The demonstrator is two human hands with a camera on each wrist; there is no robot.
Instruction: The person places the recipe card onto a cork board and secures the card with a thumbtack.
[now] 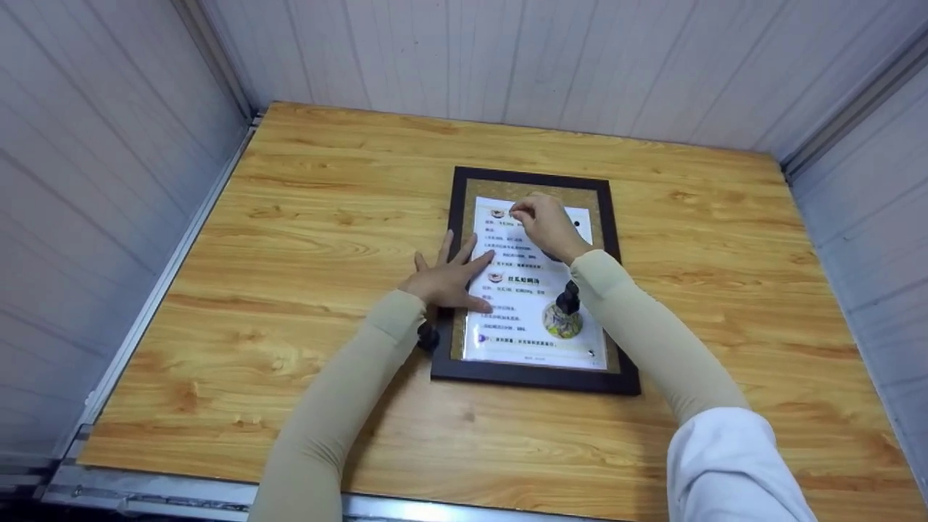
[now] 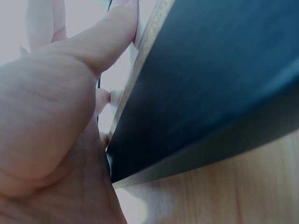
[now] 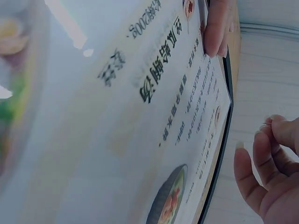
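A black picture frame with a gold mat lies flat on the wooden table. Inside it is a glossy white printed sheet with text and food pictures. My left hand rests flat, fingers spread, on the frame's left edge and the sheet. The left wrist view shows that palm against the dark frame border. My right hand hovers over the top of the sheet with curled fingers; nothing shows between them. The left fingertips press the sheet.
White panelled walls close the table in at the back and on both sides. A metal rail runs along the near edge. Bare wood lies left, right and behind the frame.
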